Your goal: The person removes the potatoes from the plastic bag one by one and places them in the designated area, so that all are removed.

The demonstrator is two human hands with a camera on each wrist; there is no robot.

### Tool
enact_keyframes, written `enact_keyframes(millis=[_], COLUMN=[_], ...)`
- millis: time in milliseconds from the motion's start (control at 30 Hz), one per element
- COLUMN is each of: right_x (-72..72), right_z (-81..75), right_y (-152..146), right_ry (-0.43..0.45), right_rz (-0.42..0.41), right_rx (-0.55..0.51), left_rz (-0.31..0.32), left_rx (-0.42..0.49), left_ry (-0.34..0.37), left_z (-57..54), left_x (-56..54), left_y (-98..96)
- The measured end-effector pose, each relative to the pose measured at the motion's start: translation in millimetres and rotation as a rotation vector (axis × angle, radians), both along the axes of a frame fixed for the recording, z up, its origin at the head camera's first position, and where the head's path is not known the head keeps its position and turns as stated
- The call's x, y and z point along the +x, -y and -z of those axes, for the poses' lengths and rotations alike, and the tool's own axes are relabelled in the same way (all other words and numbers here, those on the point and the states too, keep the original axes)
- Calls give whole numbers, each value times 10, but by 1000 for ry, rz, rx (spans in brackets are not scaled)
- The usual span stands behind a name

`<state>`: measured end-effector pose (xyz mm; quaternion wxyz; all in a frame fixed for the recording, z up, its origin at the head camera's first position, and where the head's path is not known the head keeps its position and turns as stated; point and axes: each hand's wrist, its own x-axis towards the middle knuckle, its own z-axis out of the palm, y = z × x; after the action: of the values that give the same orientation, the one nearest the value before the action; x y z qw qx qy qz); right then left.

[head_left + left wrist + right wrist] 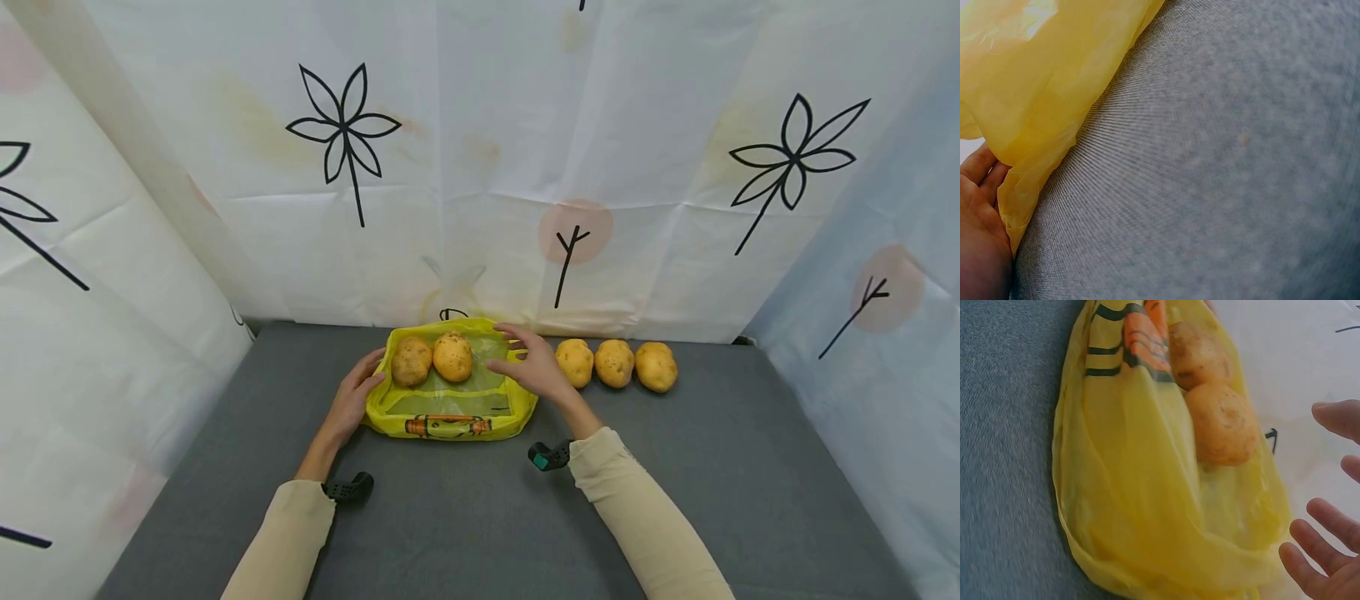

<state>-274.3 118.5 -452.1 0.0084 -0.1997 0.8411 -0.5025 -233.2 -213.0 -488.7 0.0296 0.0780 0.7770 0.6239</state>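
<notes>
A yellow plastic bag (450, 427) with an orange-and-black print lies spread with its mouth facing up. Inside, toward its left end, two potatoes (412, 361) sit side by side; the right wrist view shows both potatoes (1222, 425) too. My left hand (350, 402) rests against the bag's left side, fingers extended along the plastic (1054, 81). Over the bag's right rim hovers my right hand (534, 363), its fingers spread and holding nothing. In the right wrist view the fingertips (1300, 562) stand apart from one another beside the bag.
To the right of the bag, three potatoes (614, 364) stand in a row near the table's back edge. The grey table (450, 517) meets a white patterned curtain (465, 167) behind, with more curtain at both sides. Dark bands sit on both wrists.
</notes>
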Motion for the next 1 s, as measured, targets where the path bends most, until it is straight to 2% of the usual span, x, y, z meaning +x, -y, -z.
enact_keyframes(millis=[200, 433, 833, 1000], right_x=[-46, -131, -209, -220], right_z=[32, 96, 199, 221], right_y=[183, 370, 674, 751], right_ry=[58, 113, 81, 76], right_rz=[3, -38, -59, -40], right_rx=[42, 27, 54, 114], left_rz=[-3, -5, -2, -1], left_rx=[-2, -2, -8, -13], left_ry=[3, 7, 6, 2], left_z=[-3, -10, -31, 29], left_x=[-4, -1, 8, -29], left_y=[2, -3, -5, 9])
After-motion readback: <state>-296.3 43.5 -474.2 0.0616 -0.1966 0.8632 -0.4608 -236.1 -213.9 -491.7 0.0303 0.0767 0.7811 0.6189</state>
